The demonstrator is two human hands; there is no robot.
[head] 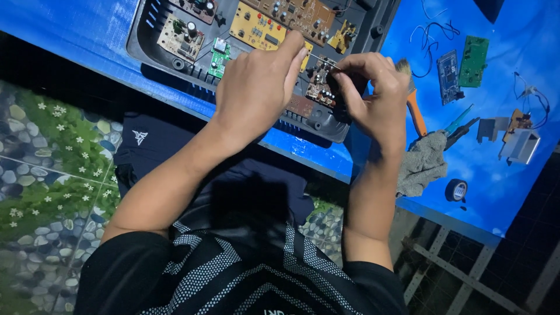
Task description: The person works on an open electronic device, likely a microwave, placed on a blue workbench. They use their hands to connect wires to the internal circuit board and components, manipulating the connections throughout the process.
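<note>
My left hand hovers over an opened black electronics case and pinches the end of a thin wire. My right hand is closed around a small black part at the wire's other end, just above a brown circuit board. Yellow circuit boards and a small green board lie inside the case, farther from me. What exactly the black part is stays hidden by my fingers.
The case rests on a blue sheet. To the right lie an orange-handled brush, a grey rag, a roll of black tape, green-handled pliers, two loose circuit boards and a small white box.
</note>
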